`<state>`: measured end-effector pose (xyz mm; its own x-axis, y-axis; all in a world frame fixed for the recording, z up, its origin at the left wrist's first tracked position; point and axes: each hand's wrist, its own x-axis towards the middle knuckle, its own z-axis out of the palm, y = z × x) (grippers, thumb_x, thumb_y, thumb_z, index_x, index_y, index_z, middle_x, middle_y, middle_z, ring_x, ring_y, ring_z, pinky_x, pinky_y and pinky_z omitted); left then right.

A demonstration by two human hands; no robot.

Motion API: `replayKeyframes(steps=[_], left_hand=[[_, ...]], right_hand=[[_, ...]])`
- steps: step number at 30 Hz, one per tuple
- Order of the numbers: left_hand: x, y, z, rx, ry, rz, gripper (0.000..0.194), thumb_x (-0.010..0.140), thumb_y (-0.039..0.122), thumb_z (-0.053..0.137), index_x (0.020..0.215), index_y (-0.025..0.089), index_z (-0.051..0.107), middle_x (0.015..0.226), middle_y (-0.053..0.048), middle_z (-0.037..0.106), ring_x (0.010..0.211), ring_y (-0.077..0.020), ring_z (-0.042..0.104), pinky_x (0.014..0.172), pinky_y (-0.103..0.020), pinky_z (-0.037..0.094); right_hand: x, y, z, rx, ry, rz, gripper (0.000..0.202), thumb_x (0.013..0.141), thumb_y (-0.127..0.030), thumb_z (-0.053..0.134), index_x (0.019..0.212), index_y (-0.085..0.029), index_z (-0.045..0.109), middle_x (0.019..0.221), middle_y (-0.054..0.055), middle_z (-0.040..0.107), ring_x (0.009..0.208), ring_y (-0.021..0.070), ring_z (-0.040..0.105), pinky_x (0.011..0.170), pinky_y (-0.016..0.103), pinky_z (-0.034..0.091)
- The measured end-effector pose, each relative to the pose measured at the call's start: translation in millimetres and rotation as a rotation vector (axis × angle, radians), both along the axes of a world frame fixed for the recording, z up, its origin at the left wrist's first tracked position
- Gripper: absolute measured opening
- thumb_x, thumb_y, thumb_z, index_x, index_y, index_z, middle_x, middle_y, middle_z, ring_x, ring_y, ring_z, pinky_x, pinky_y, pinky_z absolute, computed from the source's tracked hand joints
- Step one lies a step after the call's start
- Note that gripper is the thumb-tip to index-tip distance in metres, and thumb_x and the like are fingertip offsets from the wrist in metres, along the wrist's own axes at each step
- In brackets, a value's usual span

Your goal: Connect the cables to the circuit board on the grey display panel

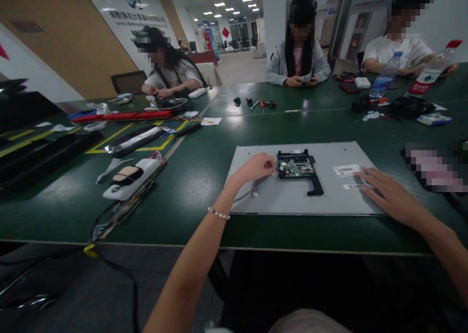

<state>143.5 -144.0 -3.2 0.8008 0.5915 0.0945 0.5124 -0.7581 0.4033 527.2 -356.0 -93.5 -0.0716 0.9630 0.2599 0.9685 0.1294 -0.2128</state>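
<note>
The left hand has its fingers bent close together at the near-left edge of the board; whether they pinch anything I cannot tell. A grey cable runs just below that hand, curving back toward its wrist, which wears a beaded bracelet. The board sits in a black frame between the two hands, nearer the left, and the frame lies on a grey panel that reaches under both hands. The right hand is spread and flat, holding nothing, its fingertips resting on the panel at the edge of a white label. Straight beyond the left hand, well apart, an orange screwdriver lies among small tools. Off to the left of that hand are a white device and, past it, a long red strip. Beyond the right hand stand a blue-capped bottle and a tilted red-capped bottle. Across the green table, a person in a grey jacket sits ahead, between the hands' directions, holding a small object.
</note>
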Motion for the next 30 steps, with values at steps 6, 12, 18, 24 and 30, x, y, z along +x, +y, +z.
replayKeyframes(steps=[6, 12, 18, 24, 30], left_hand=[[1, 2, -0.6, -0.007, 0.014, -0.011, 0.007, 0.079, 0.021, 0.059, 0.077, 0.017, 0.064, 0.082, -0.004, 0.062, 0.077, -0.0161, 0.059, 0.075, -0.027, 0.046], [2, 1, -3.7, 0.004, 0.013, 0.009, 0.008, 0.08, 0.023, 0.06, 0.075, 0.017, 0.064, 0.084, -0.004, 0.059, 0.075, -0.0159, 0.058, 0.073, -0.029, 0.046], [0, 2, 3.0, 0.035, -0.061, 0.004, 0.008, 0.078, 0.022, 0.06, 0.073, 0.017, 0.062, 0.083, -0.003, 0.059, 0.076, -0.0154, 0.057, 0.074, -0.029, 0.045], [-9, 5, 16.0, 0.076, -0.188, 0.073, 0.009, 0.082, 0.021, 0.058, 0.075, 0.017, 0.062, 0.083, -0.002, 0.06, 0.078, -0.0143, 0.057, 0.076, -0.027, 0.046], [-11, 5, 18.1, 0.158, -0.307, 0.185, 0.012, 0.084, 0.021, 0.058, 0.073, 0.017, 0.06, 0.083, -0.002, 0.058, 0.077, -0.0132, 0.057, 0.075, -0.026, 0.045]], right_hand=[[1, 1, 0.0, -0.003, -0.007, 0.006, 0.055, 0.097, -0.047, 0.037, 0.148, -0.027, 0.041, 0.157, 0.006, 0.035, 0.143, 0.0328, 0.033, 0.114, 0.057, 0.034], [0, 0, 2.2, -0.009, -0.005, 0.003, 0.055, 0.097, -0.047, 0.037, 0.148, -0.026, 0.042, 0.157, 0.006, 0.035, 0.142, 0.0329, 0.034, 0.114, 0.056, 0.033], [2, 2, 0.6, -0.011, -0.011, 0.019, 0.056, 0.097, -0.047, 0.036, 0.148, -0.025, 0.042, 0.157, 0.008, 0.035, 0.142, 0.0334, 0.034, 0.113, 0.057, 0.034], [3, 5, -1.9, 0.0, -0.022, 0.026, 0.057, 0.096, -0.049, 0.037, 0.15, -0.029, 0.038, 0.157, 0.005, 0.035, 0.141, 0.0338, 0.036, 0.111, 0.059, 0.037], [-2, 7, -2.4, -0.025, -0.067, -0.009, 0.057, 0.097, -0.049, 0.034, 0.151, -0.031, 0.035, 0.157, 0.006, 0.035, 0.139, 0.0346, 0.039, 0.107, 0.06, 0.04]])
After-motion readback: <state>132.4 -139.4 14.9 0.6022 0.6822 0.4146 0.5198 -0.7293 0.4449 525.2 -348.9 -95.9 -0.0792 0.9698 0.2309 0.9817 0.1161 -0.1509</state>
